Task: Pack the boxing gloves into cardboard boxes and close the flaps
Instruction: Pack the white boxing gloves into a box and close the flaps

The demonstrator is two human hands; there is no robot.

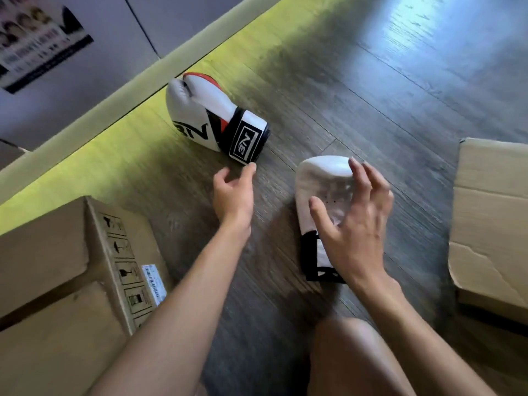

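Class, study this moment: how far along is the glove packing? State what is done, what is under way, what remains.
Done: nothing visibly; both gloves lie on the floor, outside the closed-looking left box and the right box. In hand: the left hand is at the far glove's cuff, the right hand spreads over the near glove. Left: box both gloves, close flaps.

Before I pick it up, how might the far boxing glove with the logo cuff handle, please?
The far glove looks puffy and padded, so probably light and squashy rather than fragile. Its glossy white skin may be slippery; the strapped cuff seems the firmer hold.
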